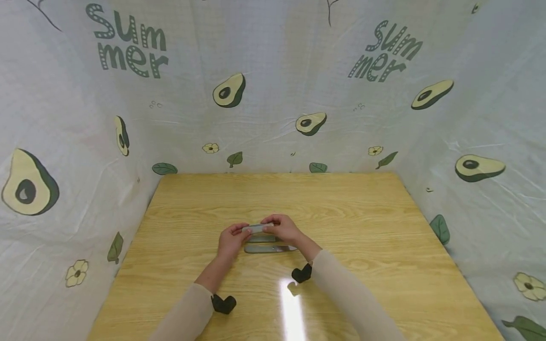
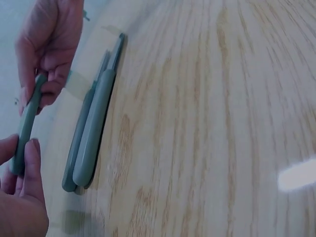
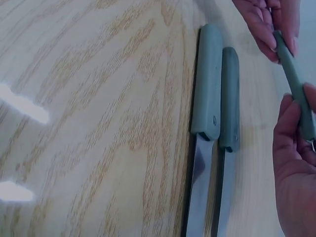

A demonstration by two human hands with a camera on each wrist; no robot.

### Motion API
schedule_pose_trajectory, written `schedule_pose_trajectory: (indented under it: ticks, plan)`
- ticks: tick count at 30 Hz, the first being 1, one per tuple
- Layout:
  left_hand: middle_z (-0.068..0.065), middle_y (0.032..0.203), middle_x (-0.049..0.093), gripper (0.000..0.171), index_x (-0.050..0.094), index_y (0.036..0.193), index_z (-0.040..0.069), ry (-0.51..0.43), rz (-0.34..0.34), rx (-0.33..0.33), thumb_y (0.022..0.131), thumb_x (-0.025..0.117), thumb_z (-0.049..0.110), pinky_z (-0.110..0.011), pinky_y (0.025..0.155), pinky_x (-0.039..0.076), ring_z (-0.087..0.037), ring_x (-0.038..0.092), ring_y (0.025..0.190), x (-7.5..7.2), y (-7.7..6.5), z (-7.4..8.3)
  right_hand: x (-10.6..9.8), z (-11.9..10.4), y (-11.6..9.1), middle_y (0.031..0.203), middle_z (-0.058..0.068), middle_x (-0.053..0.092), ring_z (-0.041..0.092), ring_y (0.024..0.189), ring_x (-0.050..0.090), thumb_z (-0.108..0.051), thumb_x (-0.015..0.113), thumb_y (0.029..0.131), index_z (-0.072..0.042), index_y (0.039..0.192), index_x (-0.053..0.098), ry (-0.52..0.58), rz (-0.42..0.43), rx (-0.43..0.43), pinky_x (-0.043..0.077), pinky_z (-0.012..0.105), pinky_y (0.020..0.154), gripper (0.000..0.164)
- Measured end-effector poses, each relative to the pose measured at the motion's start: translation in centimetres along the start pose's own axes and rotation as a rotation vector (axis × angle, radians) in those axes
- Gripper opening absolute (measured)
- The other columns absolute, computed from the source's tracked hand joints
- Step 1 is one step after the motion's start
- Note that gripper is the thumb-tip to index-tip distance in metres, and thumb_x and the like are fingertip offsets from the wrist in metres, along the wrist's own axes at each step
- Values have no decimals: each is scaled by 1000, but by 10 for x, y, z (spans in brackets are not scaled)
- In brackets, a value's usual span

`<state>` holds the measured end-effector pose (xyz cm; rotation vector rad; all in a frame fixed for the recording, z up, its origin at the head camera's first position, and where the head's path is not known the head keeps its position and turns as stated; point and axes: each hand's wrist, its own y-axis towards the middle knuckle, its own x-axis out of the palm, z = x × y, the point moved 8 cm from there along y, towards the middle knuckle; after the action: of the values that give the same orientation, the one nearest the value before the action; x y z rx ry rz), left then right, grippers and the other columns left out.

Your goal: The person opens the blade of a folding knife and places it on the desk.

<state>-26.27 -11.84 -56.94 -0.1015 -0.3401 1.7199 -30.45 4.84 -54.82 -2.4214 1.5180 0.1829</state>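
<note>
Between both hands, above the table, is a slim green handle (image 1: 257, 228); the fingers cover its ends, so I cannot tell what tool it belongs to. My left hand (image 1: 230, 242) pinches its left end with thumb and fingers. At the right end, my right hand (image 1: 287, 231) grips it the same way. Two green-handled knives lie side by side below the hands, handles to the left and blades to the right. The nearer knife (image 3: 206, 84) has a wide blade; the farther knife (image 3: 230, 98) looks narrower, partly hidden in the head view.
The knives rest on a light wood-grain table (image 1: 362, 227) with a bright glare patch towards its front. A white cloth (image 1: 273, 57) printed with avocados, leaves and flowers surrounds the back and sides. Black camera mounts sit at both wrists.
</note>
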Motion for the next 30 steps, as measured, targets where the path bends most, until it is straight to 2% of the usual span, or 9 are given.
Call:
schedule_pose_trajectory:
  ticks: [5, 13, 17, 20, 24, 30]
  plan:
    - [-12, 98, 70, 29, 62, 115, -10, 20, -65, 12, 88, 68, 0, -31, 84, 60, -10, 68, 84, 7, 0, 0, 4, -2, -3, 111, 10, 68, 10, 86, 60, -21, 69, 90, -5, 110, 70, -35, -41, 4, 56, 27, 76, 26]
    - [-8, 92, 69, 29, 63, 113, -9, 49, -73, -7, 89, 69, 6, -33, 86, 60, -11, 68, 83, 8, 0, 0, 4, 0, -4, 105, 9, 67, 9, 84, 61, -16, 68, 91, -1, 108, 69, 3, -47, 18, 59, 32, 80, 23]
    - [-10, 94, 70, 28, 64, 110, -8, 65, -91, -6, 88, 70, 7, -34, 86, 60, -15, 69, 85, 8, -1, 1, 7, 2, -4, 102, 10, 67, 10, 85, 64, -13, 62, 95, 6, 110, 66, 114, -82, 43, 61, 31, 81, 25]
    - [-12, 95, 71, 30, 64, 110, -7, 85, -119, -3, 87, 72, 9, -32, 83, 61, -16, 70, 86, 10, -2, 1, 10, 4, -5, 101, 12, 69, 11, 81, 68, -14, 57, 98, 7, 111, 66, 166, -107, 101, 62, 29, 77, 26]
    - [-10, 92, 72, 31, 65, 109, -6, 98, -163, -18, 84, 74, 11, -29, 80, 61, -16, 72, 85, 16, -4, -1, 9, 4, -6, 105, 15, 71, 12, 75, 71, -11, 57, 98, 6, 107, 69, 138, -115, 141, 62, 27, 72, 23]
    - [-9, 91, 72, 27, 66, 107, -6, 120, -182, -50, 85, 73, 9, -30, 79, 61, -17, 72, 85, 20, -5, -2, 6, 2, -8, 108, 15, 71, 18, 80, 72, -9, 62, 94, 6, 99, 71, 147, -74, 143, 62, 36, 79, 19]
